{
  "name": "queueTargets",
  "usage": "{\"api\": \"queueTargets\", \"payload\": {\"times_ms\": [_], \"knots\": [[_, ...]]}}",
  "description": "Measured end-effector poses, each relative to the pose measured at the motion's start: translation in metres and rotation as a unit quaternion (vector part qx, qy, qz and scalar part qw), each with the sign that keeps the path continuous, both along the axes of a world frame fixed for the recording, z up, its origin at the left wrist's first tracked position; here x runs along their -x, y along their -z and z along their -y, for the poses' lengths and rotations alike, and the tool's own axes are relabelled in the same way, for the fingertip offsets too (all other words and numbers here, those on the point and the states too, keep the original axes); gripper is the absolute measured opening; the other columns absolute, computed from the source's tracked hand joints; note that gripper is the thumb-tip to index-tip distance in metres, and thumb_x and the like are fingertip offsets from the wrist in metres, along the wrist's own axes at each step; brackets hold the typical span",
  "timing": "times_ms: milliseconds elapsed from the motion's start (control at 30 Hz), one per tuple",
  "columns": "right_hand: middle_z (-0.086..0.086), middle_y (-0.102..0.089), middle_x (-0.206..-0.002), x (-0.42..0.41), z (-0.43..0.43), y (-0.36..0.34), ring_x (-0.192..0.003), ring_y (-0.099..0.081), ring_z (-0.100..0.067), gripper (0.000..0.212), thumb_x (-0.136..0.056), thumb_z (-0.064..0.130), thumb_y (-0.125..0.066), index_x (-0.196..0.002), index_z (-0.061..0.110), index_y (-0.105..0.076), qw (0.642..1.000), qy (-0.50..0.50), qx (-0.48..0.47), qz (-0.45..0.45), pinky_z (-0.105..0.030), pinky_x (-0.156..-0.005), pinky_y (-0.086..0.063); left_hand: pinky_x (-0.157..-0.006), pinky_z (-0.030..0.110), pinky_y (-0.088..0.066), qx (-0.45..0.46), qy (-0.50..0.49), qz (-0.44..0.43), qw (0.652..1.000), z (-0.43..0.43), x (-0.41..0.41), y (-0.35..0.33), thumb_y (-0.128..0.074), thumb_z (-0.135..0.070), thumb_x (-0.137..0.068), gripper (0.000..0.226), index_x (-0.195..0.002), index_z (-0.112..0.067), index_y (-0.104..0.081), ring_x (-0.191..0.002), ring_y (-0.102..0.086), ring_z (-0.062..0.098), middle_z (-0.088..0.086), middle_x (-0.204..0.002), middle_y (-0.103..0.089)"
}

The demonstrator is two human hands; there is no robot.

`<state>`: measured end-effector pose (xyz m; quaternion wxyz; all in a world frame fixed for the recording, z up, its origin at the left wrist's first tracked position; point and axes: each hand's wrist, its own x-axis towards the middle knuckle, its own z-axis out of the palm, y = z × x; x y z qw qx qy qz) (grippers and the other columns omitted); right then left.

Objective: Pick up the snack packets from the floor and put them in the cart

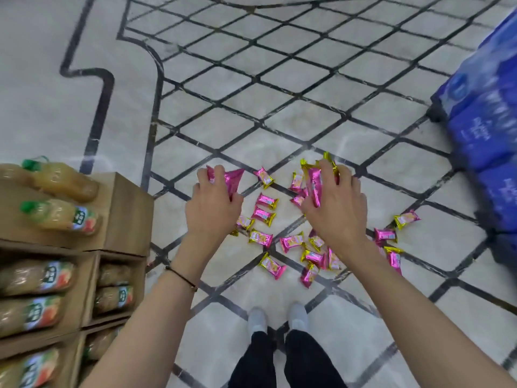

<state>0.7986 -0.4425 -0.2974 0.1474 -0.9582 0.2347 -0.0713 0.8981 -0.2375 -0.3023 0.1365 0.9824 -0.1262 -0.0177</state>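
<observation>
Several small pink and gold snack packets [267, 201] lie scattered on the marble floor [279, 107] in front of my feet. My left hand [213, 207] grips pink packets [232, 179] between its curled fingers and thumb. My right hand [334, 208] holds a bunch of pink and gold packets [315, 182], with gold ends sticking out above the fingers. Both hands are over the scattered pile. No cart is in view.
Stacked cardboard boxes [123, 214] of juice bottles [63, 217] stand at the left. Blue wrapped packs [486, 130] are stacked at the right edge. My feet in light shoes [278, 317] stand just behind the packets. Patterned floor stretches ahead.
</observation>
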Motion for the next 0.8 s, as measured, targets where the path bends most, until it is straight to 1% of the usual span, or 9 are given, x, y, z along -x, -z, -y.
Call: {"api": "queueTargets", "payload": {"times_ms": [67,167,300,367,533,667,800], "knots": [[-0.016,-0.046,-0.133,0.004,0.009,-0.031,-0.11,-0.049,-0.042,0.067,-0.084,0.032,-0.062,-0.145,0.021,-0.034,0.999,0.015,-0.002,0.028,-0.05,-0.078,-0.05,-0.061,0.042,-0.042,0.014,0.0,0.021,1.0,0.0,-0.003,-0.033,-0.058,-0.028,-0.086,0.045,-0.125,-0.012,-0.042,-0.095,-0.055,0.042,0.016,-0.123,-0.043],[-0.015,-0.048,-0.129,0.006,0.021,-0.068,-0.106,-0.05,-0.041,0.066,-0.086,0.034,-0.062,-0.145,0.021,-0.035,0.998,0.02,0.02,0.053,-0.048,-0.076,-0.05,-0.062,0.042,-0.039,0.024,0.013,0.054,0.998,0.006,-0.007,-0.073,-0.059,-0.03,-0.087,0.043,-0.123,-0.015,-0.041,-0.099,-0.052,0.04,0.014,-0.12,-0.043],[-0.015,-0.048,-0.129,0.007,0.044,-0.104,-0.105,-0.05,-0.041,0.069,-0.084,0.034,-0.063,-0.145,0.022,-0.033,0.997,0.034,0.041,0.054,-0.046,-0.073,-0.047,-0.064,0.043,-0.04,0.019,0.006,0.082,0.996,0.023,-0.011,-0.116,-0.061,-0.034,-0.087,0.047,-0.124,-0.017,-0.039,-0.105,-0.051,0.04,0.015,-0.122,-0.045],[-0.014,-0.047,-0.132,0.008,0.058,-0.12,-0.107,-0.049,-0.04,0.07,-0.084,0.034,-0.062,-0.146,0.023,-0.032,0.996,0.047,0.039,0.065,-0.046,-0.075,-0.047,-0.065,0.044,-0.042,0.021,0.014,0.089,0.996,0.037,-0.013,-0.134,-0.061,-0.034,-0.086,0.048,-0.126,-0.017,-0.039,-0.107,-0.05,0.041,0.015,-0.123,-0.045],[-0.013,-0.046,-0.133,0.019,0.089,-0.147,-0.111,-0.049,-0.038,0.07,-0.084,0.036,-0.06,-0.147,0.024,-0.031,0.993,0.073,0.039,0.08,-0.048,-0.078,-0.051,-0.069,0.047,-0.046,0.015,0.035,0.114,0.993,0.072,-0.014,-0.162,-0.062,-0.032,-0.086,0.05,-0.127,-0.014,-0.042,-0.107,-0.051,0.041,0.017,-0.124,-0.044],[-0.013,-0.047,-0.126,0.038,0.107,-0.16,-0.104,-0.049,-0.038,0.068,-0.083,0.034,-0.062,-0.144,0.023,-0.032,0.988,0.117,0.045,0.085,-0.046,-0.076,-0.049,-0.066,0.043,-0.04,0.02,0.074,0.118,0.99,0.105,-0.01,-0.17,-0.061,-0.033,-0.088,0.05,-0.13,-0.015,-0.041,-0.108,-0.051,0.04,0.016,-0.125,-0.043],[-0.013,-0.046,-0.128,0.07,0.117,-0.171,-0.107,-0.049,-0.036,0.07,-0.085,0.037,-0.06,-0.146,0.024,-0.029,0.978,0.183,0.063,0.08,-0.045,-0.078,-0.048,-0.064,0.042,-0.039,0.037,0.145,0.109,0.983,0.142,-0.001,-0.173,-0.062,-0.032,-0.088,0.049,-0.129,-0.016,-0.041,-0.103,-0.051,0.038,0.015,-0.123,-0.043]]}}
